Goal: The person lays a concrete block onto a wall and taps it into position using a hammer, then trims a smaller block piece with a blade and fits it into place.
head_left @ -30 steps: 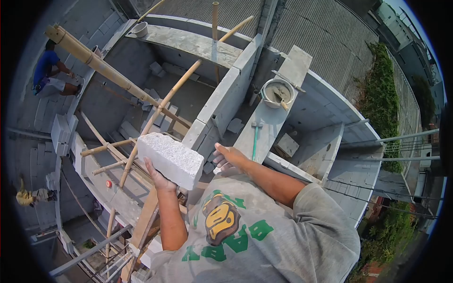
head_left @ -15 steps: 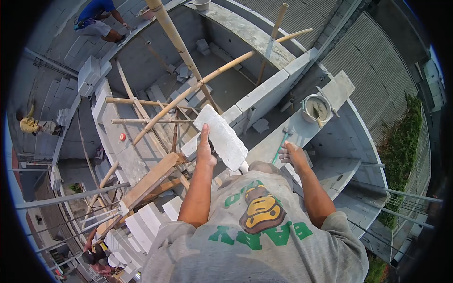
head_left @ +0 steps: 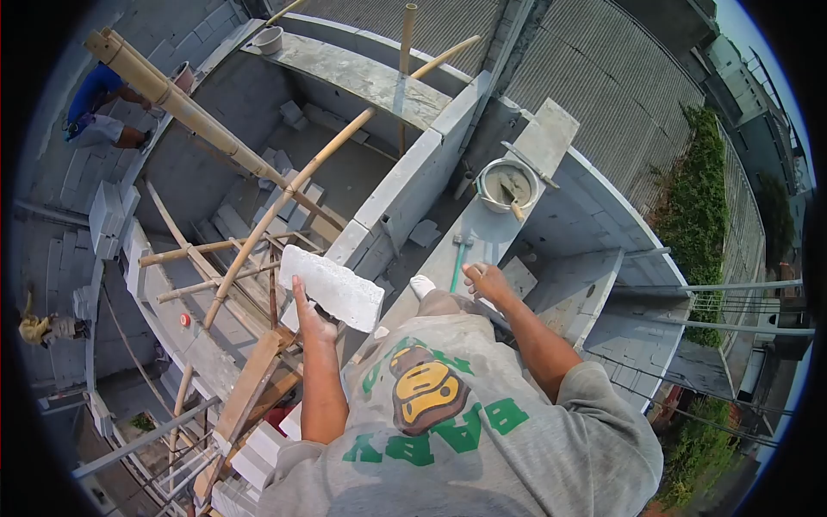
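My left hand [head_left: 314,320] grips a white lightweight concrete block [head_left: 332,287], thumb along its near face and fingers underneath, partly hidden. The block is held in the air, tilted, left of my body. My right hand [head_left: 487,284] is loosely curled with nothing visible in it, just right of a green-handled hammer [head_left: 458,265]. That hammer lies on a grey plank [head_left: 482,234]. Farther along the plank stands a bucket [head_left: 488,200] of grey mortar, with a trowel [head_left: 517,210] resting in it.
Bamboo poles [head_left: 258,226] cross the scaffold at the left, beside a wooden board [head_left: 245,383]. A block wall [head_left: 396,198] runs ahead, with deep drops on either side. A person in blue [head_left: 95,99] bends at the far left; another in yellow [head_left: 34,329] is lower.
My view has turned, so the scene sits farther left. The block in my left hand has rotated to lie more level. My right hand's fingers went from spread to curled.
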Available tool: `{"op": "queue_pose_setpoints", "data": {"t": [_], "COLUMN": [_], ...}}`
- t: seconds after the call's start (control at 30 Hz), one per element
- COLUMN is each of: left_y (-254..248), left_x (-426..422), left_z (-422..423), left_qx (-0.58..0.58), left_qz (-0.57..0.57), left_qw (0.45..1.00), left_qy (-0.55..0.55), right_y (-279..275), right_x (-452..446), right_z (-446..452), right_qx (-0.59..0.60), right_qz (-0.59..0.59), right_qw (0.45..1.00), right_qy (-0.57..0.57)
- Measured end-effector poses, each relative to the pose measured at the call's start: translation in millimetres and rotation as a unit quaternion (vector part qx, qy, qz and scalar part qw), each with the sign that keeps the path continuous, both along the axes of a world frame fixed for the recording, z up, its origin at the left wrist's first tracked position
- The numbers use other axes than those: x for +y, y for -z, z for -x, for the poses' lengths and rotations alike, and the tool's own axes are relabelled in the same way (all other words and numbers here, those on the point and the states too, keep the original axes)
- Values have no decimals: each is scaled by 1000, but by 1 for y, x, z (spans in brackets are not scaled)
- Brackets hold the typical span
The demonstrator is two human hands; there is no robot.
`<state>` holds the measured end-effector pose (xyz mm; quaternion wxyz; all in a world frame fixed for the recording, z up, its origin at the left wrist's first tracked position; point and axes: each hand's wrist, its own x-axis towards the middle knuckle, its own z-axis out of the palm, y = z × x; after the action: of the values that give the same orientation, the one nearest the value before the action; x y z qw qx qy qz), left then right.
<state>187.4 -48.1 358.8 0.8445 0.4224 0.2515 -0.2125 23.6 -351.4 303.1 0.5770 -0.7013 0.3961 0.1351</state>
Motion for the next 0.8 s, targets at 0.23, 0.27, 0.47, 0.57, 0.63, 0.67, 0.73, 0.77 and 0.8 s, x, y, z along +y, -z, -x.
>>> {"op": "queue_pose_setpoints", "data": {"t": [0.23,0.27,0.47,0.57,0.63,0.67,0.73,0.77,0.8], "left_y": [38,36,46,40,40,43,42,44,48], "left_x": [-67,-77,-108,-121,-128,-130,-131,-132,-133], "left_z": [-17,-17,-32,-39,-44,-44,-42,-45,-46], "left_qx": [17,21,51,66,73,73,71,73,74], "left_qz": [9,25,50,76,84,86,86,72,59], "left_qw": [1000,999,995,991,989,989,988,988,989], "left_qy": [16,28,72,85,93,96,108,112,115], "right_y": [-4,-6,-16,-24,-6,6,8,8,6], "right_x": [-97,-107,-121,-109,-113,-119,-115,-115,-116], "right_z": [-3,-2,3,18,36,48,57,57,57], "right_qx": [22,14,-26,-9,10,20,30,30,28], "right_qz": [53,56,63,37,56,66,91,83,77], "right_qw": [996,996,990,987,989,989,986,985,983], "right_qy": [64,73,121,155,139,129,135,151,167]}}
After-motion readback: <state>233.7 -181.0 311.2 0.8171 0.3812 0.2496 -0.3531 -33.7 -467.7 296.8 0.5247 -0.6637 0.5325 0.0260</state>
